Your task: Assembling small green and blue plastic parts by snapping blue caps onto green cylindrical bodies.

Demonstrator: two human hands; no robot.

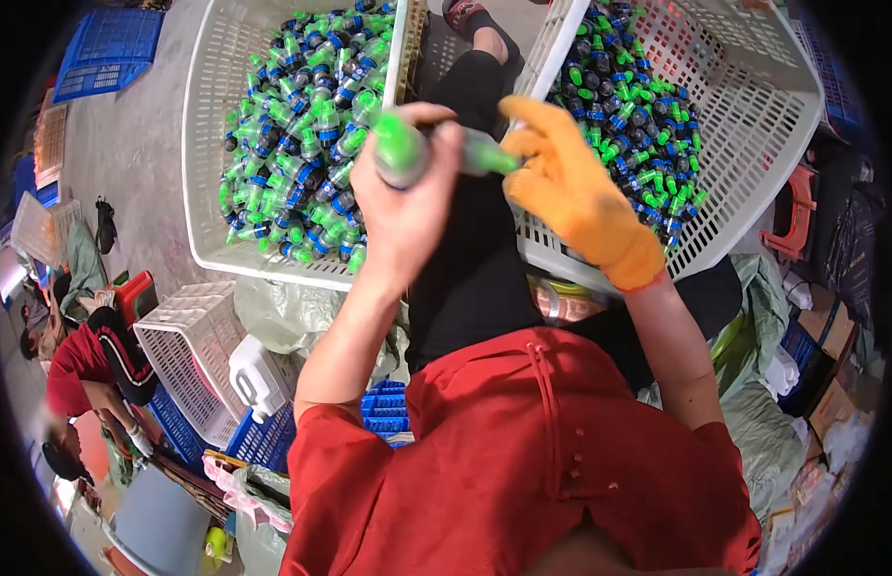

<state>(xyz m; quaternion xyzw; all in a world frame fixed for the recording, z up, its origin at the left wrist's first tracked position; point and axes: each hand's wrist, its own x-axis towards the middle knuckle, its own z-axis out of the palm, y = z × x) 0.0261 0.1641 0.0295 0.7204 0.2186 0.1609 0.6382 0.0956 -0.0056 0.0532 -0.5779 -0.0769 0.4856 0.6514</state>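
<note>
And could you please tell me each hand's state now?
Left hand: closed around a green-capped bottle.
Right hand: at the green end of a second bottle; grip cannot be told.

Brightly lit, motion-blurred bottles point(400, 152), fisheye-bent edges, black corners

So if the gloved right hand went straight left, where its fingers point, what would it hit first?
Most likely the small green-ended bottle right by the right hand, then the left hand; blur and unclear depth hide whether glove and bottle already touch.

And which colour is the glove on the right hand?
The glove is orange; it shows best in the head view.
</note>
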